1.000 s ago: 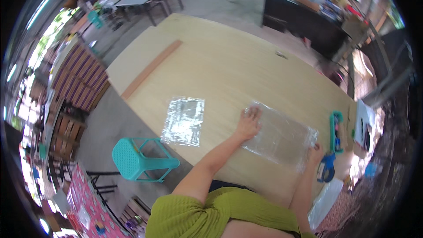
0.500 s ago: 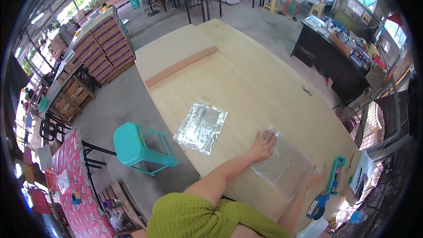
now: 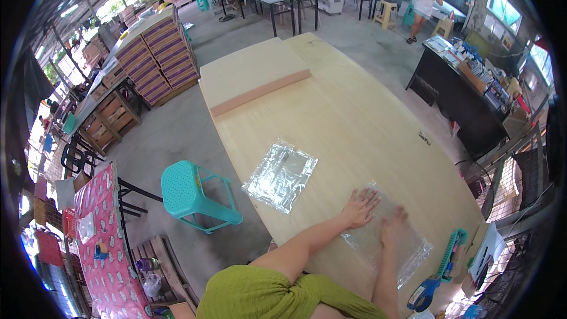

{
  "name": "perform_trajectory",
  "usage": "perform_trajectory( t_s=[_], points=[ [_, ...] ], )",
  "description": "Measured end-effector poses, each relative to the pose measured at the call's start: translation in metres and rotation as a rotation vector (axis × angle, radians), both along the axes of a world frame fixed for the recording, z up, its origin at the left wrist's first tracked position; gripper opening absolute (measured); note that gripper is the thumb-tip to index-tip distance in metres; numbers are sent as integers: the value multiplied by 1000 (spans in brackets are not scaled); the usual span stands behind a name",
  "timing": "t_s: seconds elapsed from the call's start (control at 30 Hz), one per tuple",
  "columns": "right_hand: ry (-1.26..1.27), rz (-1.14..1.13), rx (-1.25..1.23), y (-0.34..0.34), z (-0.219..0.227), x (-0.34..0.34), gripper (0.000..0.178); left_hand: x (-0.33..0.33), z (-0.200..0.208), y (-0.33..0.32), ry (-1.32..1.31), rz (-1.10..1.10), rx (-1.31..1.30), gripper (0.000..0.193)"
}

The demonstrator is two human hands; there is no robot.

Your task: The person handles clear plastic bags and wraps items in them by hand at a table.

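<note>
A clear plastic bag (image 3: 387,248) lies flat on the pale wooden table (image 3: 360,124) in front of me. My left hand (image 3: 360,208) rests on its left edge, fingers spread and holding nothing. Over the bag's upper middle is my right hand (image 3: 394,225), close beside the left one; its fingers are smeared by motion, so their grip does not show. Farther left lies a stack of shiny clear plastic bags (image 3: 281,175).
A thick cream-coloured stack of sheets (image 3: 254,77) occupies the table's far left. At the near right are a blue tape dispenser (image 3: 423,294) and a teal basket (image 3: 452,254). A turquoise stool (image 3: 192,192) stands left of the table. A person (image 3: 424,9) stands in the background.
My right hand has moved left and forward from the bag's right edge to beside my left hand. The left hand stays flat on the bag. The whole view has shifted slightly.
</note>
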State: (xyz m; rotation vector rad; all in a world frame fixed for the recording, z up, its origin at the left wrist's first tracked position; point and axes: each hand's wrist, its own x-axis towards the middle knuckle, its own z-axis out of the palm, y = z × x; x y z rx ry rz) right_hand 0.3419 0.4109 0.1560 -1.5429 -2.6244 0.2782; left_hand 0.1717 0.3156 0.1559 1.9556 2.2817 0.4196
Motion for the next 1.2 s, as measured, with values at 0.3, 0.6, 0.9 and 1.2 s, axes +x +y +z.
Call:
perform_trajectory(
  t_s=[0.3,0.6,0.9,1.2],
  points=[
    [-182,-430,304,50,-11,226,63,6,3,1,-51,-1,15,66],
    [372,1,216,-86,78,2,65,-1,-1,-1,-43,19,33,66],
    [3,-113,261,-122,-30,39,61,4,-13,-7,-166,23,56,72],
    [-63,-168,357,-102,-8,74,61,3,-12,-11,-179,20,85,71]
  ],
)
